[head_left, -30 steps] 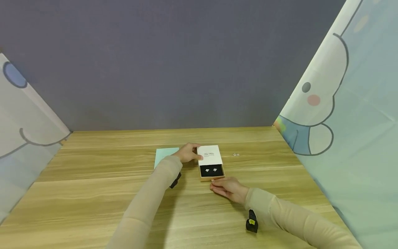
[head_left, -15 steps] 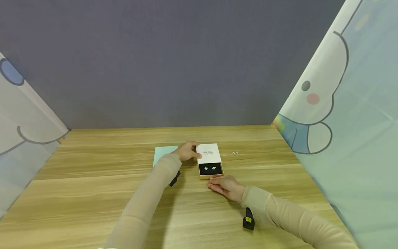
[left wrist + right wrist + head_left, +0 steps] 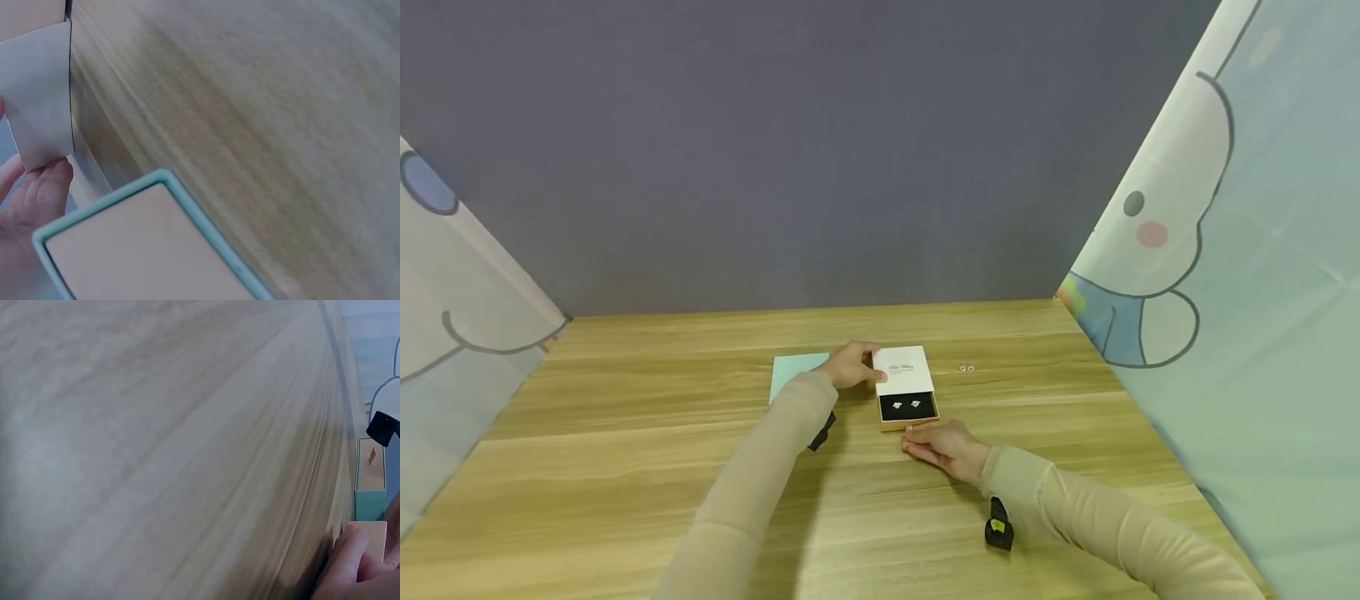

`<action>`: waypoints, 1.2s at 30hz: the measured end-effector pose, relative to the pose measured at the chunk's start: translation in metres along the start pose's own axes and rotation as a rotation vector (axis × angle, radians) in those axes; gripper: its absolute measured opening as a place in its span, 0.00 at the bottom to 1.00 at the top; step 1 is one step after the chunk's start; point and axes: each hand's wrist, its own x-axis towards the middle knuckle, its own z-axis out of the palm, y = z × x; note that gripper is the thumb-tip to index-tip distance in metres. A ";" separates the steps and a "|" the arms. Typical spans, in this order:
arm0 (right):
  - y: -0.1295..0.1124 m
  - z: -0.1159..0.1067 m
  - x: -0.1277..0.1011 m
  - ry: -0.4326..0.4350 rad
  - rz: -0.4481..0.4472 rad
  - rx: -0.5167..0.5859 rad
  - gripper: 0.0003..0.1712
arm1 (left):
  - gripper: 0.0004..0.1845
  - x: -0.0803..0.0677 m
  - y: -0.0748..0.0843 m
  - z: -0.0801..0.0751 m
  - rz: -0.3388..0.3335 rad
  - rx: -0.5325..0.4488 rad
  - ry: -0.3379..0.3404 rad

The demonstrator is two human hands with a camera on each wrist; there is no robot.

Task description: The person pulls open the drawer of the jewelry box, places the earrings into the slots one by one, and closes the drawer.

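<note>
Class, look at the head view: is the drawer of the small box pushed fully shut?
No. The drawer sticks out of the white sleeve, showing two small earrings on its black lining.

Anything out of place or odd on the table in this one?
Only one thing: two tiny pale round bits lie loose on the wooden table, right of the half-open jewellery box with two earrings inside. Nothing spilled or damaged.

Wooden table (image 3: 625, 467) bearing sliding jewellery box (image 3: 907, 387), teal box (image 3: 793, 371), two tiny rings (image 3: 967, 368).
</note>
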 end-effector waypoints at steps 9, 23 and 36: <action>-0.001 -0.001 0.006 -0.004 0.007 0.015 0.16 | 0.37 0.000 0.001 0.002 -0.013 0.023 -0.010; -0.009 0.001 0.020 -0.010 -0.007 0.014 0.14 | 0.37 -0.003 0.001 -0.003 -0.001 0.009 -0.007; -0.013 0.002 0.028 0.022 -0.015 0.017 0.14 | 0.37 -0.001 0.001 0.002 -0.019 0.028 0.015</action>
